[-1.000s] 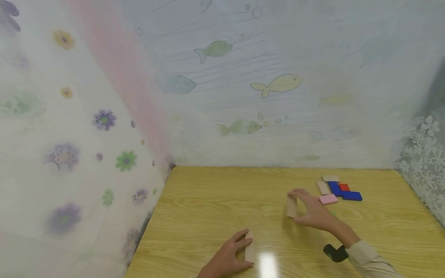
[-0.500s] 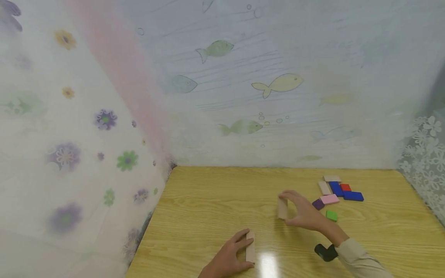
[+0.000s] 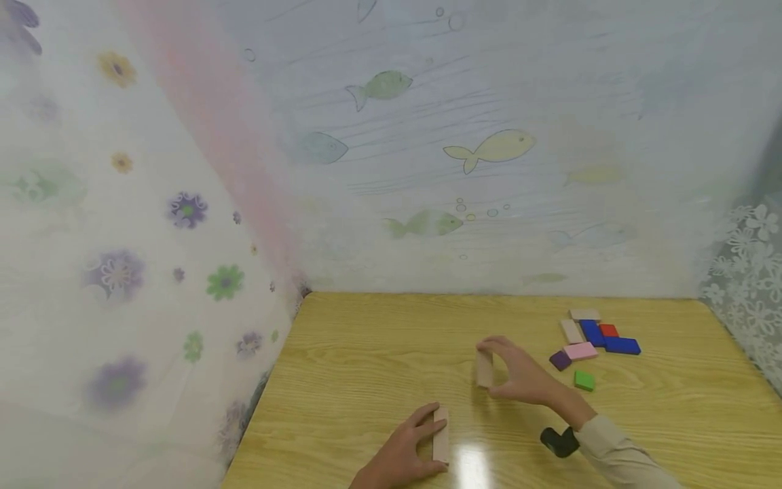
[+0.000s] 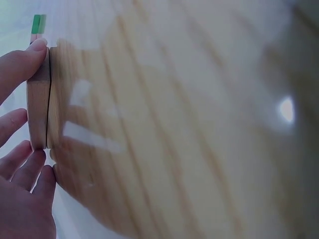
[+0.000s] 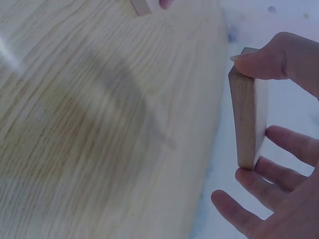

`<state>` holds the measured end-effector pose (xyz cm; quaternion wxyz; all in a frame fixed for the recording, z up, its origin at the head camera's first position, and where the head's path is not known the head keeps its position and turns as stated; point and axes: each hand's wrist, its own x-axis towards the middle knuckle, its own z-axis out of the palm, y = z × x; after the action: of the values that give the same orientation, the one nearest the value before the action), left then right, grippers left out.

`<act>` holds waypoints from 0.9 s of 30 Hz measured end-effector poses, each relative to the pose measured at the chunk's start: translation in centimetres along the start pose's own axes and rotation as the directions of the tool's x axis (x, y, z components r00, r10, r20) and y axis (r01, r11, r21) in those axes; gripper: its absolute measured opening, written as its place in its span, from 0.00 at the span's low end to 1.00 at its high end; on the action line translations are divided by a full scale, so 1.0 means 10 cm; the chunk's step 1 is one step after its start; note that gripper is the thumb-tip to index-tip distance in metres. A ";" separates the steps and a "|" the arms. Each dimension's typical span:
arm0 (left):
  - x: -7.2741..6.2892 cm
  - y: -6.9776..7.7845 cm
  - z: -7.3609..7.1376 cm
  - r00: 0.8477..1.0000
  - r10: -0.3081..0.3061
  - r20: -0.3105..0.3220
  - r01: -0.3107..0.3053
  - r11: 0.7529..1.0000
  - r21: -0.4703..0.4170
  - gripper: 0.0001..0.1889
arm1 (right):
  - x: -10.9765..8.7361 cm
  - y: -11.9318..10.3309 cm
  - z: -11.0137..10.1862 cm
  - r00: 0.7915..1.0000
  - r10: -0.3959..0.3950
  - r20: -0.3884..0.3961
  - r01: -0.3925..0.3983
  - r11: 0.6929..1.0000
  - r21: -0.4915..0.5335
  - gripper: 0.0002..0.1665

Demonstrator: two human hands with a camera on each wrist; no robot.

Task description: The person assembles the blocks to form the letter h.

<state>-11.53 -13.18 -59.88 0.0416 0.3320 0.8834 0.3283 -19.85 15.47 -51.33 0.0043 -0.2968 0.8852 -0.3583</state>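
At the near middle of the table, my left hand grips a plain wooden block by its two ends, thumb at the near end and fingertips at the far one. The left wrist view shows this block standing on the wood with its reflection beside it. Farther off and to the right, my right hand pinches a second plain wooden block between thumb and fingers. In the right wrist view that block is held up over the table, and a shadow falls on the wood.
At the back right lie two plain blocks, two blue blocks, a red block, a pink block and a purple block. A green block lies nearer. The wall borders the table's back edge.
My right hand has moved left with its wooden block, toward the left hand, and the purple and green blocks have come into full view. The left hand keeps its place.
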 end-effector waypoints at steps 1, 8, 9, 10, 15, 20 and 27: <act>0.00 0.00 0.00 1.000 -0.002 0.001 0.002 1.000 0.001 0.37 | 0.01 -0.01 0.01 1.000 -0.001 0.002 0.001 1.000 0.001 0.41; 0.00 0.00 0.01 1.000 -0.012 -0.001 0.012 1.000 -0.010 0.36 | 0.08 -0.04 0.09 1.000 -0.013 0.019 0.012 0.999 0.039 0.42; 0.00 0.00 0.01 1.000 -0.011 -0.001 0.011 1.000 -0.011 0.36 | 0.09 -0.04 0.11 1.000 -0.011 0.022 0.010 0.999 0.041 0.42; 0.00 0.00 0.02 1.000 -0.010 -0.002 0.010 1.000 -0.013 0.37 | 0.10 -0.04 0.12 1.000 -0.009 0.025 0.008 0.999 0.044 0.42; -0.01 0.00 0.03 1.000 0.003 -0.006 -0.003 1.000 -0.016 0.37 | 0.14 -0.05 0.21 0.999 0.001 0.042 -0.004 0.998 0.069 0.42; -0.01 -0.01 0.03 1.000 0.018 -0.020 -0.018 1.000 -0.014 0.36 | 0.18 -0.08 0.29 0.999 -0.014 0.048 0.009 0.995 0.100 0.41; 0.00 -0.02 0.04 0.999 0.030 -0.029 -0.030 1.000 0.005 0.37 | 0.25 -0.11 0.39 0.998 -0.036 0.053 0.031 0.994 0.102 0.41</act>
<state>-11.55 -13.10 -60.32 0.0231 0.3403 0.8795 0.3319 -20.44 11.07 -53.07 0.0377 -0.3206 0.8603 -0.3945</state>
